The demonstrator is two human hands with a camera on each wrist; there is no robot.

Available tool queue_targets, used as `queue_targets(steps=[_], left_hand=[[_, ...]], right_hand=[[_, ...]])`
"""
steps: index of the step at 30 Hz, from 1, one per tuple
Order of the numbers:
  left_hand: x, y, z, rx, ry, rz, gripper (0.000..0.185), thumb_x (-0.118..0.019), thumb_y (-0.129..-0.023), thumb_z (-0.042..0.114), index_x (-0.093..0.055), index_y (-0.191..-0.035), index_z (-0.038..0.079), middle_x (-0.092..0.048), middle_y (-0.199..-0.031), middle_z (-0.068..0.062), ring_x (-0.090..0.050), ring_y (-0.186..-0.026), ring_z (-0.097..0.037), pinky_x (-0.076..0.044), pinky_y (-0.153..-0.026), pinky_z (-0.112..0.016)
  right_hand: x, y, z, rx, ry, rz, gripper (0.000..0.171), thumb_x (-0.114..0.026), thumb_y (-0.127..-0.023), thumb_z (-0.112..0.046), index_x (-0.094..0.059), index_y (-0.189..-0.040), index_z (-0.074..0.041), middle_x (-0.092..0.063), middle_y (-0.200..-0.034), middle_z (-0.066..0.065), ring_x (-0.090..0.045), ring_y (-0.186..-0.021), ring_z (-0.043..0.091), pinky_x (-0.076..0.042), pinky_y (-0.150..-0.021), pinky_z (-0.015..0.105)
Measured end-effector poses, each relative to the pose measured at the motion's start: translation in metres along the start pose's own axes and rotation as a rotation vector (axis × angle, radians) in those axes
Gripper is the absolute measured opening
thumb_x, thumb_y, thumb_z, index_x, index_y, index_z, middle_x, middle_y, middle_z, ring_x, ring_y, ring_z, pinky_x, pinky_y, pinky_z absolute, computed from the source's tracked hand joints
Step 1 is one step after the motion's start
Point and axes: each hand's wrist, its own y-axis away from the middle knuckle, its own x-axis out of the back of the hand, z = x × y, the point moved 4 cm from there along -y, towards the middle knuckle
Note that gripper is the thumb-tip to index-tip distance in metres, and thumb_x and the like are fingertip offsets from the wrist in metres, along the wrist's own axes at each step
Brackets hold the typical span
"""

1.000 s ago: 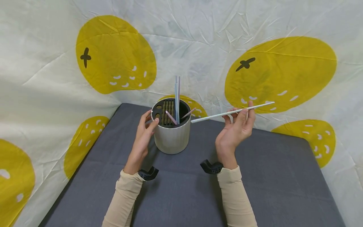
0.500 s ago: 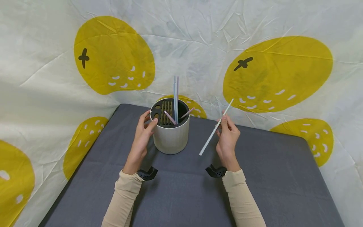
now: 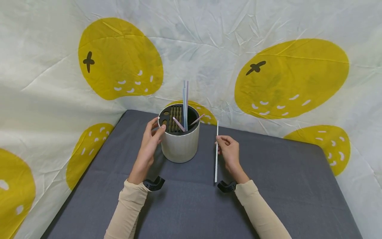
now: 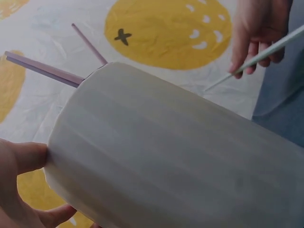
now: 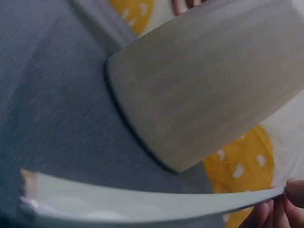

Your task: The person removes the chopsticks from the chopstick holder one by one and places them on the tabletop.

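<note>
A round off-white utensil holder with a dark slotted top stands upright on the table. My left hand holds its left side near the rim, the thumb at the front. Pale blue and purple chopsticks stick up from its opening, and two short pink stick ends lean outwards. Right of the holder and apart from it, my right hand pinches a pale green, slim chopstick around its middle. Its thicker end points towards me. The right wrist view shows that chopstick large, with the fingertips at its far part.
Dark grey cloth covers the table. A white hanging cloth with yellow fruit prints closes off the back and left sides. Each wrist carries a black camera mount.
My right hand has come lower and closer to me, turning the chopstick from nearly sideways to pointing towards me. The left hand stays on the holder.
</note>
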Motion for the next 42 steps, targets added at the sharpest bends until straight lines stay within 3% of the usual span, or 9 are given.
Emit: queue_targets(steps=[4,7,11,16,21,31,42], left_hand=[[0.002,-0.001,0.002,0.023,-0.039,-0.034,0.070,-0.060,-0.104,0.048,-0.031,-0.163,0.025,-0.033,-0.163,-0.012,-0.038,-0.147,-0.034,-0.040,-0.113,-0.066],[0.003,-0.001,0.004,0.044,-0.066,-0.063,0.073,-0.060,-0.104,0.050,-0.028,-0.164,0.026,-0.031,-0.165,-0.012,-0.038,-0.148,-0.034,-0.043,-0.111,-0.066],[0.004,0.000,0.007,0.070,-0.083,-0.069,0.072,-0.060,-0.104,0.049,-0.026,-0.164,0.026,-0.031,-0.165,-0.012,-0.038,-0.148,-0.034,-0.047,-0.108,-0.065],[0.004,0.000,0.012,0.074,-0.091,-0.058,0.068,-0.058,-0.106,0.043,-0.027,-0.164,0.023,-0.031,-0.164,-0.014,-0.038,-0.147,-0.036,-0.049,-0.104,-0.067],[0.002,0.000,0.014,0.075,-0.086,-0.059,0.067,-0.057,-0.107,0.038,-0.026,-0.164,0.022,-0.031,-0.164,-0.016,-0.038,-0.147,-0.038,-0.049,-0.103,-0.067],[0.002,0.002,0.012,0.080,-0.079,-0.045,0.067,-0.059,-0.106,0.040,-0.028,-0.163,0.023,-0.033,-0.164,-0.014,-0.039,-0.147,-0.037,-0.051,-0.102,-0.067],[0.001,0.001,0.011,0.065,-0.074,-0.039,0.066,-0.057,-0.107,0.040,-0.028,-0.164,0.022,-0.031,-0.165,-0.015,-0.038,-0.148,-0.038,-0.049,-0.103,-0.068]], right_hand=[[-0.001,-0.002,0.007,-0.003,0.071,-0.014,0.025,-0.071,-0.101,-0.016,-0.071,-0.112,0.007,-0.073,-0.080,0.011,-0.057,-0.055,0.009,-0.051,-0.049,0.021],[0.001,-0.006,0.012,-0.024,0.123,-0.015,0.023,-0.071,-0.101,-0.015,-0.071,-0.110,0.006,-0.071,-0.078,0.008,-0.058,-0.054,0.007,-0.053,-0.048,0.022],[0.001,-0.011,0.021,-0.090,0.217,-0.087,0.026,-0.069,-0.102,-0.017,-0.071,-0.115,0.006,-0.069,-0.077,0.002,-0.061,-0.058,0.008,-0.058,-0.052,0.025],[-0.004,-0.015,0.030,-0.119,0.323,-0.179,0.026,-0.069,-0.102,-0.016,-0.073,-0.114,0.006,-0.070,-0.077,0.006,-0.064,-0.058,0.010,-0.060,-0.055,0.028],[-0.006,-0.020,0.037,-0.084,0.418,-0.195,0.020,-0.070,-0.100,-0.014,-0.074,-0.108,0.005,-0.071,-0.074,0.007,-0.063,-0.052,0.009,-0.058,-0.052,0.027],[-0.011,-0.019,0.033,0.066,0.715,-0.137,0.018,-0.073,-0.098,-0.018,-0.073,-0.099,0.000,-0.070,-0.069,0.009,-0.059,-0.045,0.008,-0.053,-0.047,0.026],[-0.013,-0.017,0.029,0.087,0.775,-0.169,0.016,-0.073,-0.098,-0.017,-0.067,-0.099,-0.002,-0.068,-0.066,0.007,-0.057,-0.042,0.007,-0.050,-0.048,0.026]])
